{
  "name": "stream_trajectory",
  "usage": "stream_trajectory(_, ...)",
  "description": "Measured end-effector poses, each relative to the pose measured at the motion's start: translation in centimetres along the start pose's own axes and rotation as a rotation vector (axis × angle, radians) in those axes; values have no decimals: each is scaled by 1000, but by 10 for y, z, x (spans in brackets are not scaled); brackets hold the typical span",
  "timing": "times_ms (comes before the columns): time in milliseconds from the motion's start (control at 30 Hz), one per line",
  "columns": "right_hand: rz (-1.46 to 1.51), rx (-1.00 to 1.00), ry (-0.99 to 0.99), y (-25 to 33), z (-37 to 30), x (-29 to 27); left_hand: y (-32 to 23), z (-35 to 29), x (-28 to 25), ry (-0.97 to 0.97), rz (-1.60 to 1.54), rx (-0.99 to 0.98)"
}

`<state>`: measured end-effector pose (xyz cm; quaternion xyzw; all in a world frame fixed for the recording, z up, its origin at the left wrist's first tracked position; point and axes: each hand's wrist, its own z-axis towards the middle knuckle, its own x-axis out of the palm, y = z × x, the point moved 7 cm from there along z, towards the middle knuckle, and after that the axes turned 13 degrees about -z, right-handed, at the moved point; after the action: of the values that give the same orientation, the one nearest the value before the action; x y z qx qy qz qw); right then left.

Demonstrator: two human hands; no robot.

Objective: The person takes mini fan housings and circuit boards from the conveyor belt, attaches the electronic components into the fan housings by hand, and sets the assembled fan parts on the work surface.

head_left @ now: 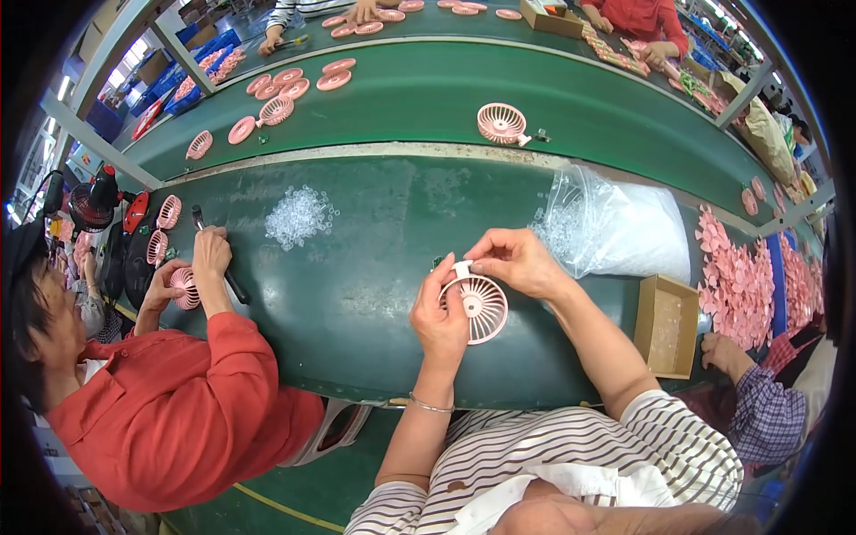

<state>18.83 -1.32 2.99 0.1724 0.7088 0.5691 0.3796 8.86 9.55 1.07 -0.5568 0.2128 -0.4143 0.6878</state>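
Note:
My left hand [440, 312] is closed around the side of a pink round fan housing [486, 310] with radial slats, held over the green table. A white neck piece [462, 269] sticks up from the housing's far edge. There the fingertips of my right hand [515, 260] are pinched together at the neck; whether a tiny part is between them I cannot make out. A small dark green piece [437, 262] shows just beside my left fingertips.
Small clear plastic rings lie in a pile [301, 217]. A clear plastic bag [624, 227] stands beyond my right hand, near a cardboard box [667, 325] and pink fan blades [736, 281]. Fan housings lie on the conveyor belt [392, 105]. A co-worker in red [178, 392] works at left.

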Motion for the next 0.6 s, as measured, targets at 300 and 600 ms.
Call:
stream_trajectory(300,-9,-36,132,10,-1,2,-22,-4,10,73,230,192)
stream_trajectory(600,305,57,24,-9,-9,-18,20,-5,9,66,-538,-378)
